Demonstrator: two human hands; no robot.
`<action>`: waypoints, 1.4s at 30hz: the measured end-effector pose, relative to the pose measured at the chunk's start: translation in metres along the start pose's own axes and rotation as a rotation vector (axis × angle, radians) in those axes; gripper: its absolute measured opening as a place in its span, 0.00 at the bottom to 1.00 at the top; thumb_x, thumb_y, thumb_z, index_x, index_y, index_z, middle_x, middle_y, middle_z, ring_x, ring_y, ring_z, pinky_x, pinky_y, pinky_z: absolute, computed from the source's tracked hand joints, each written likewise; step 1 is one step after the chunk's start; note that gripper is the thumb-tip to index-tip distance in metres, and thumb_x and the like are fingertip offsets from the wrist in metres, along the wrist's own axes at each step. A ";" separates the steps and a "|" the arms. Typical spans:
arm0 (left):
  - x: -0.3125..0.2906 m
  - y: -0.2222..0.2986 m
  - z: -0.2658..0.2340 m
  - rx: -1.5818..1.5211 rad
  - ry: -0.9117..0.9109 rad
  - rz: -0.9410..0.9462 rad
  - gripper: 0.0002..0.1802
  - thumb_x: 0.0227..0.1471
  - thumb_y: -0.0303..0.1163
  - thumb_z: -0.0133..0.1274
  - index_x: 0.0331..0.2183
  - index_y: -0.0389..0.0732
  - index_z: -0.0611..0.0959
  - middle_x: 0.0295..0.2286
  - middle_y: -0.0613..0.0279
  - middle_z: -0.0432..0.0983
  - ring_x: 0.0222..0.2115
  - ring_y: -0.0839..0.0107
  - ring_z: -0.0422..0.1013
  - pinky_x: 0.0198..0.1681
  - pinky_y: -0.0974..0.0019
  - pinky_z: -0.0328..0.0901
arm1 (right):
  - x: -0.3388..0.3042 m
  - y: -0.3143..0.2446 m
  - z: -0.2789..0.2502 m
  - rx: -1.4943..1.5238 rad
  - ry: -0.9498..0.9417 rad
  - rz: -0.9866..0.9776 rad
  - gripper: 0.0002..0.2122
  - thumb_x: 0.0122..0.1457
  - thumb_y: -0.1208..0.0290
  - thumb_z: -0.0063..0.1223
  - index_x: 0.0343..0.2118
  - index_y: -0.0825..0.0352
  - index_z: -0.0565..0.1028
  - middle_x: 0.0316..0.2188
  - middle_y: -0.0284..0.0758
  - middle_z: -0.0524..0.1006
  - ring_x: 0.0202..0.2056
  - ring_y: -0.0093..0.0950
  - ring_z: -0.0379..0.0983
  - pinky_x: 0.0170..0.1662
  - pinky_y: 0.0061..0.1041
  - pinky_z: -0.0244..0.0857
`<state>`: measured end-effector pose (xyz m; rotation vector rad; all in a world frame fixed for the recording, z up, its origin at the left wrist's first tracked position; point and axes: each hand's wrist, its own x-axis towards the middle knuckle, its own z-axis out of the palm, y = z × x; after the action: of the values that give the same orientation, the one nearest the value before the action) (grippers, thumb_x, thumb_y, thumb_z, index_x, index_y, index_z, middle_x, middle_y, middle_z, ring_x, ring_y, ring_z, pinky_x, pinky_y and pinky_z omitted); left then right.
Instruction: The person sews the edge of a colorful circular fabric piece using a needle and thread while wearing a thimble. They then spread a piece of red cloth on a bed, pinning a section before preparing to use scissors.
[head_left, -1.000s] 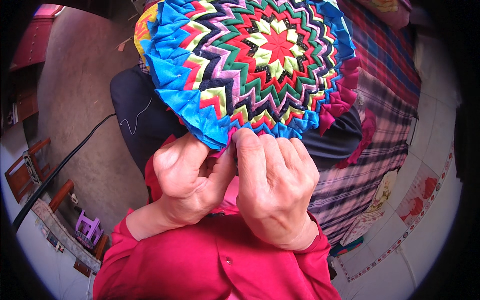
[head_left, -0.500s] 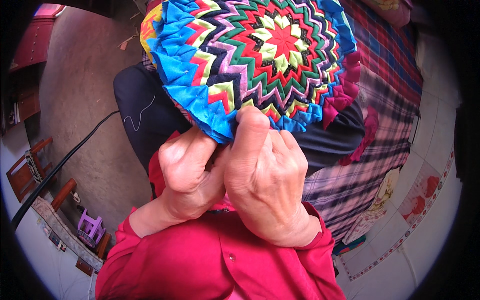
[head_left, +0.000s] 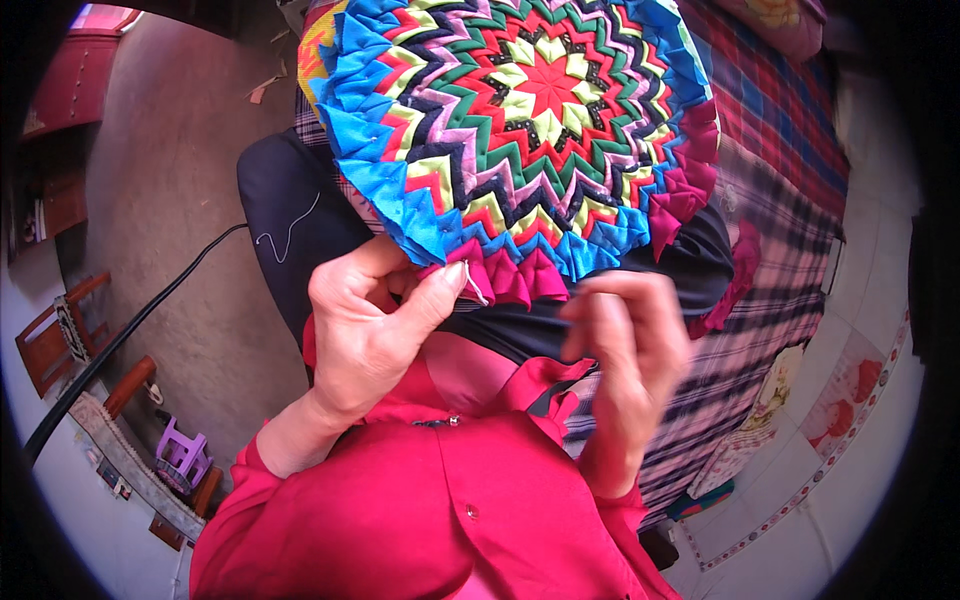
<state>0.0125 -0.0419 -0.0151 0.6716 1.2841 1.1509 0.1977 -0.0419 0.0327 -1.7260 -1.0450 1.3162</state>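
A round patchwork mat (head_left: pixel 490 190) of folded fabric points lies across my lap, with zigzag rings around a red star centre. Blue folded pieces (head_left: pixel 365 110) form its outer ring, and magenta folded pieces (head_left: pixel 510 280) follow part of the rim. My left hand (head_left: pixel 365 320) pinches the near-left rim between thumb and fingers, where a short white thread (head_left: pixel 475 285) shows beside the thumb tip. Off the near-right rim, my right hand (head_left: pixel 630 335) is apart from the mat, fingers curled together and blurred. Anything tiny between them cannot be made out.
A loose pale thread (head_left: pixel 290 228) lies on my dark trouser leg (head_left: pixel 270 190). Plaid cloth (head_left: pixel 760 260) covers the surface to the right. A black cable (head_left: pixel 140 320) runs at left, near a purple stool (head_left: pixel 182 455) and wooden chair parts (head_left: pixel 130 385).
My right hand has pulled away from the rim toward the right, uncovering the magenta pieces. The left hand stays on the rim, its thumb now visible. The mat has shifted slightly.
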 end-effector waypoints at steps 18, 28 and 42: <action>0.000 0.033 -0.011 -0.241 -0.046 -0.475 0.03 0.50 0.18 0.58 0.31 0.27 0.82 0.23 0.58 0.77 0.20 0.78 0.70 0.21 0.77 0.61 | 0.015 0.079 0.054 1.441 -0.365 0.821 0.14 0.65 0.67 0.49 0.51 0.65 0.69 0.47 0.34 0.73 0.46 0.28 0.70 0.55 0.32 0.62; -0.004 0.023 -0.017 -0.071 -0.103 -0.285 0.06 0.48 0.18 0.59 0.32 0.27 0.83 0.24 0.58 0.79 0.23 0.76 0.72 0.28 0.74 0.65 | -0.005 0.108 0.042 1.581 -0.608 0.592 0.23 0.66 0.60 0.44 0.60 0.64 0.61 0.58 0.37 0.66 0.59 0.34 0.62 0.64 0.37 0.53; 0.001 0.015 -0.018 0.008 -0.090 -0.284 0.04 0.50 0.21 0.59 0.26 0.31 0.82 0.19 0.63 0.76 0.20 0.79 0.70 0.23 0.74 0.62 | 0.007 0.111 0.037 1.679 -0.761 0.467 0.22 0.69 0.65 0.37 0.64 0.64 0.56 0.62 0.37 0.62 0.58 0.29 0.64 0.61 0.28 0.58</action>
<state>-0.0089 -0.0397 -0.0064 0.5209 1.2620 0.8743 0.1820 -0.0788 -0.0772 -0.1138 0.3653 2.1633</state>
